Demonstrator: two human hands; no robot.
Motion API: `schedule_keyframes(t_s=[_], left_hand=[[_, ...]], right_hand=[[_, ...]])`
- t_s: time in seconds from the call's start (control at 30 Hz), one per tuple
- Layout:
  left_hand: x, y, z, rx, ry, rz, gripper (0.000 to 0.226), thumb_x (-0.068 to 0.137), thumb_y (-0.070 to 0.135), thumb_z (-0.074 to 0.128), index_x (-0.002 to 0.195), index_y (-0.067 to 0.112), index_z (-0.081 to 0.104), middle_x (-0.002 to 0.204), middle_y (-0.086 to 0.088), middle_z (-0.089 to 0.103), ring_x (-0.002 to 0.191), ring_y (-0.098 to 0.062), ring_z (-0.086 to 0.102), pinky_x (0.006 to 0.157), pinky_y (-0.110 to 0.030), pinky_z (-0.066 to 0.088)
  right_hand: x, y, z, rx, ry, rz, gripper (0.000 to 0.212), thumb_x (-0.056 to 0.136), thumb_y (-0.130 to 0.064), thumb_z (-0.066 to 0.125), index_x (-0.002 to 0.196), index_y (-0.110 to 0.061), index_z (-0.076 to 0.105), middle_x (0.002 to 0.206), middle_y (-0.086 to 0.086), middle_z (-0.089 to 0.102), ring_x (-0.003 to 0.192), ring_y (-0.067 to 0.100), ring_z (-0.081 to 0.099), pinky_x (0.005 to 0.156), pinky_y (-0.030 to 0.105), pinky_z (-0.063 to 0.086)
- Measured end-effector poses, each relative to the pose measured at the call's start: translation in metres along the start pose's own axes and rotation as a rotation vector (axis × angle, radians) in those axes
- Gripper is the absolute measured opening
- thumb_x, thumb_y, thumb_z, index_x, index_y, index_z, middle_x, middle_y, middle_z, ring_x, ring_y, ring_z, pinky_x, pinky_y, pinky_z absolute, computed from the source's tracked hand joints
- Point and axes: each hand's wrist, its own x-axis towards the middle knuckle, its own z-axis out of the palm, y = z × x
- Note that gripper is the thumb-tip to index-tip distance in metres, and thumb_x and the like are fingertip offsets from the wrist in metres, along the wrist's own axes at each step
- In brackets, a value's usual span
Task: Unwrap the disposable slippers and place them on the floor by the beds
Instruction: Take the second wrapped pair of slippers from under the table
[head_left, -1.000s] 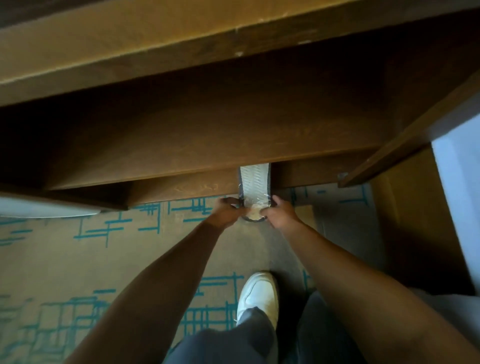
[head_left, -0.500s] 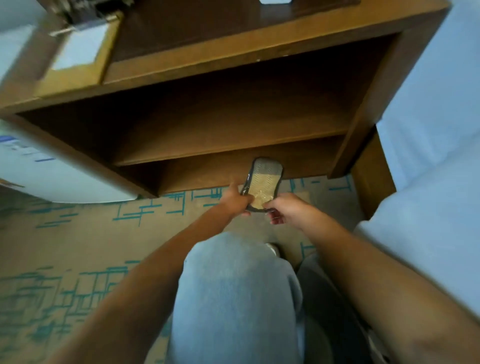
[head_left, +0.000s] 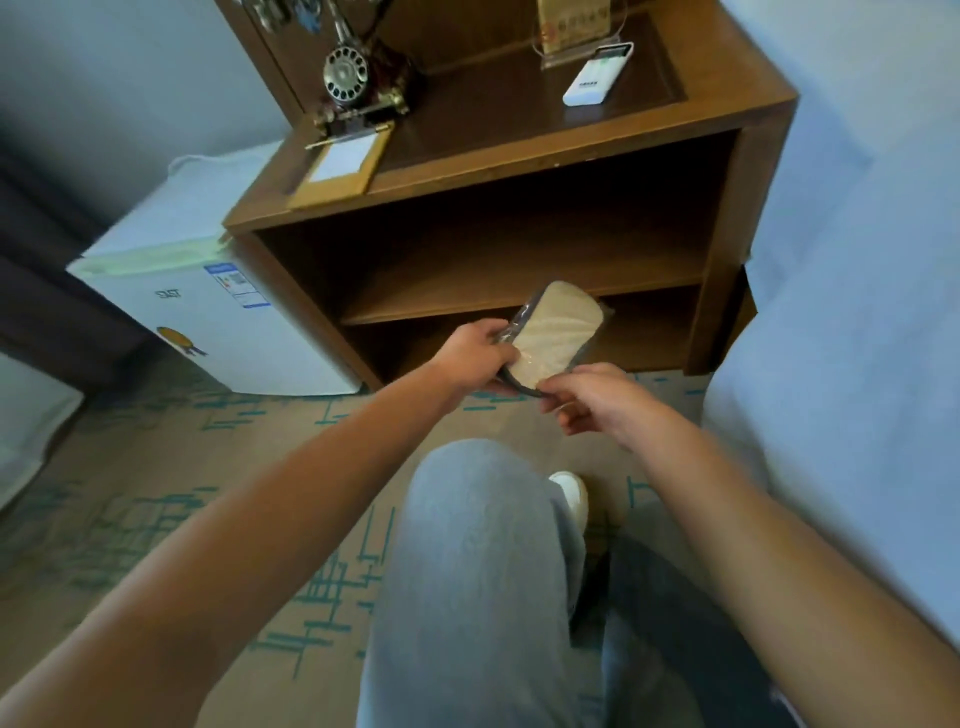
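Observation:
A wrapped pair of disposable slippers (head_left: 558, 332), beige with a dark edge and clear plastic around it, is held up in front of the nightstand's lower shelves. My left hand (head_left: 475, 356) grips its left side and lower end. My right hand (head_left: 589, 397) pinches the plastic at the bottom right corner. The pack tilts up and to the right, sole side toward me.
A wooden nightstand (head_left: 519, 166) carries an old-style telephone (head_left: 358, 83), a notepad (head_left: 345, 163) and a white remote (head_left: 597, 75). A white mini fridge (head_left: 208, 306) stands to its left, a white bed (head_left: 857, 332) at right. My knee (head_left: 483, 545) is over the patterned carpet (head_left: 130, 493).
The slipper pack came out from under the nightstand's bottom shelf and rose in both hands. My view pulled back and upward, so the nightstand top, the fridge and the bed came into sight.

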Motion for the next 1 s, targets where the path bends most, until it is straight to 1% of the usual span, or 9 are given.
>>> schedule_keyframes(t_s=[0.13,0.27,0.37,0.43,0.5,0.6,0.7,0.83,1.0], left_hand=[[-0.057,0.035,-0.021,0.506,0.115,0.333,0.055,0.095,0.016,0.058,0.148,0.02,0.044,0.125,0.005,0.058,0.104,-0.013,0.063,0.08,-0.022,0.05],[-0.104,0.073,-0.041,0.514,0.114,0.435,0.048,0.093,0.021,0.063,0.137,0.031,0.048,0.11,0.012,0.065,0.096,-0.01,0.067,0.075,-0.022,0.05],[-0.134,0.096,-0.047,0.531,0.092,0.561,0.051,0.09,0.023,0.069,0.135,0.034,0.048,0.1,0.01,0.066,0.078,0.0,0.067,0.066,-0.018,0.053],[-0.151,0.102,-0.05,0.546,0.07,0.632,0.051,0.091,0.021,0.07,0.136,0.033,0.049,0.09,0.013,0.064,0.067,0.009,0.062,0.059,-0.01,0.047],[-0.162,0.103,-0.052,0.551,0.043,0.668,0.047,0.092,0.022,0.071,0.134,0.033,0.052,0.087,0.016,0.063,0.072,0.013,0.062,0.062,-0.007,0.046],[-0.168,0.103,-0.048,0.457,0.003,0.789,0.042,0.091,0.022,0.073,0.129,0.029,0.057,0.107,0.013,0.068,0.095,-0.001,0.069,0.077,-0.015,0.054],[-0.16,0.1,-0.036,0.321,-0.032,0.878,0.039,0.089,0.016,0.076,0.125,0.018,0.062,0.107,0.006,0.07,0.092,-0.011,0.071,0.077,-0.021,0.055],[-0.142,0.087,-0.027,0.106,-0.061,0.859,0.035,0.089,0.011,0.075,0.121,0.01,0.062,0.104,-0.002,0.072,0.087,-0.015,0.073,0.071,-0.025,0.057],[-0.119,0.068,-0.026,-0.196,-0.149,0.672,0.016,0.085,0.013,0.072,0.1,0.011,0.067,0.082,0.003,0.074,0.071,-0.01,0.071,0.062,-0.024,0.057]], right_hand=[[-0.063,-0.019,0.003,-0.371,-0.089,-0.172,0.025,0.097,-0.034,0.06,0.107,-0.013,0.069,0.079,0.006,0.078,0.058,0.017,0.068,0.058,0.029,0.056],[-0.131,-0.045,-0.003,-0.622,-0.068,-0.421,0.018,0.096,-0.041,0.061,0.102,-0.025,0.067,0.075,-0.002,0.077,0.063,0.011,0.074,0.067,0.032,0.061],[-0.167,-0.072,-0.018,-0.559,0.169,-0.685,0.014,0.093,-0.042,0.064,0.103,-0.032,0.066,0.081,-0.01,0.074,0.072,0.002,0.071,0.072,0.026,0.057],[-0.18,-0.082,-0.03,-0.587,0.348,-0.853,0.023,0.092,-0.04,0.068,0.113,-0.034,0.064,0.098,-0.019,0.068,0.089,-0.002,0.064,0.078,0.02,0.052],[-0.184,-0.084,-0.042,-0.599,0.364,-0.882,0.036,0.091,-0.041,0.069,0.125,-0.036,0.058,0.116,-0.024,0.06,0.102,-0.006,0.057,0.085,0.014,0.044],[-0.177,-0.074,-0.051,-0.628,0.203,-0.792,0.048,0.089,-0.048,0.068,0.134,-0.04,0.053,0.127,-0.029,0.055,0.116,-0.01,0.051,0.097,0.02,0.042],[-0.17,-0.059,-0.054,-0.47,-0.03,-0.749,0.041,0.092,-0.042,0.066,0.132,-0.037,0.056,0.124,-0.02,0.066,0.116,-0.002,0.062,0.1,0.034,0.053],[-0.171,-0.052,-0.053,-0.483,0.046,-0.837,0.031,0.095,-0.034,0.066,0.125,-0.036,0.06,0.109,-0.017,0.073,0.1,0.0,0.069,0.086,0.031,0.058],[-0.166,-0.034,-0.039,-0.385,0.126,-0.839,0.022,0.094,-0.031,0.068,0.116,-0.031,0.067,0.098,-0.012,0.077,0.089,0.007,0.074,0.08,0.043,0.059]])
